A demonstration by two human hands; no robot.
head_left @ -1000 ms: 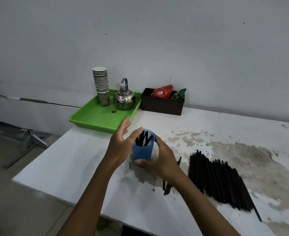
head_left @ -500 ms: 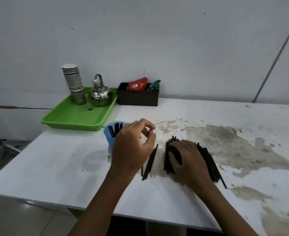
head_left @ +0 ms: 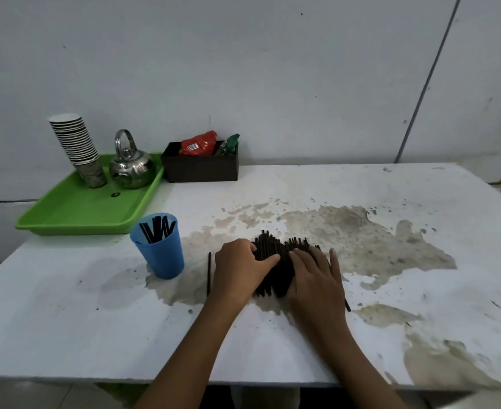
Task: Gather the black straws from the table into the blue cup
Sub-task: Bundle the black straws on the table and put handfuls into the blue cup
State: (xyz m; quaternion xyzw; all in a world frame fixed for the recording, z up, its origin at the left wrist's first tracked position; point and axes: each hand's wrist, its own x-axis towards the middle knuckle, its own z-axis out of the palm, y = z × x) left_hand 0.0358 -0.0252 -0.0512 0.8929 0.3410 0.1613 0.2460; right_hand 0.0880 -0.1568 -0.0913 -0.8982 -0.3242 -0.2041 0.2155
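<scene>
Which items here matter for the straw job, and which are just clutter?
In the job:
- blue cup, some straws already in it
- pile of black straws under both hands
- stray straw
- left hand, right hand

Lying about:
- green tray
- paper cup stack
- kettle
- dark box

straws [head_left: 275,261] partly hidden (under hands), forearms cropped

Worktop [head_left: 361,184]: white, stained brown. Pile of black straws [head_left: 275,261] under both hands; single straw [head_left: 209,273] just beside left hand [head_left: 237,267]; blue cup [head_left: 160,252] further left; green tray [head_left: 78,211] and dark box [head_left: 202,169] beyond.
</scene>
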